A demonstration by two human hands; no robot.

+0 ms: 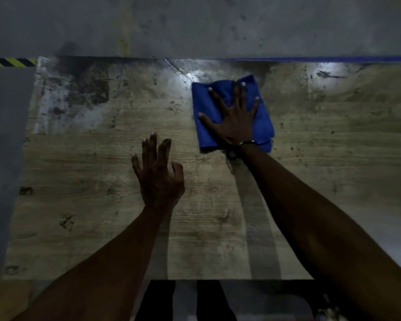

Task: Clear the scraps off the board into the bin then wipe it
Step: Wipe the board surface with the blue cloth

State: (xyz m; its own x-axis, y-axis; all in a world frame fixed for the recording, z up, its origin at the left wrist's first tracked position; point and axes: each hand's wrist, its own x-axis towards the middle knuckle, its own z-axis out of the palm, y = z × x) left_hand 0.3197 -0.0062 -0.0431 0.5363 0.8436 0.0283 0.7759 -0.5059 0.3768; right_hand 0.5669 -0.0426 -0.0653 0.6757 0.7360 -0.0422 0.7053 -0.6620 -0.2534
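Wiping is under way on a worn, stained wooden board (102,205), seen from the head camera looking down over both forearms. The right hand (233,119) lies flat on a folded blue cloth (262,117), fingers straight and spread wide, palm pressing the cloth to the board's far edge, right of centre. The cloth sits directly beneath the fingers, its long axis running near to far, and most of the unwiped surface lies to the left and nearer the person, so the coming stroke appears to call for a pull toward the near edge or a sweep leftward. The left hand (159,174) hovers or rests lightly over the middle of the board, fingers loosely spread and slightly bent, holding nothing; whether it touches the wood cannot be told. It stands near the cloth's leftward path and may need to move aside. No loose scraps can be made out in the dim light, only ingrained marks, and no bin is in view. Grey floor lies beyond, with yellow-and-black hazard tape (9,62) at far left and a blue tape line (333,59) along the far edge.
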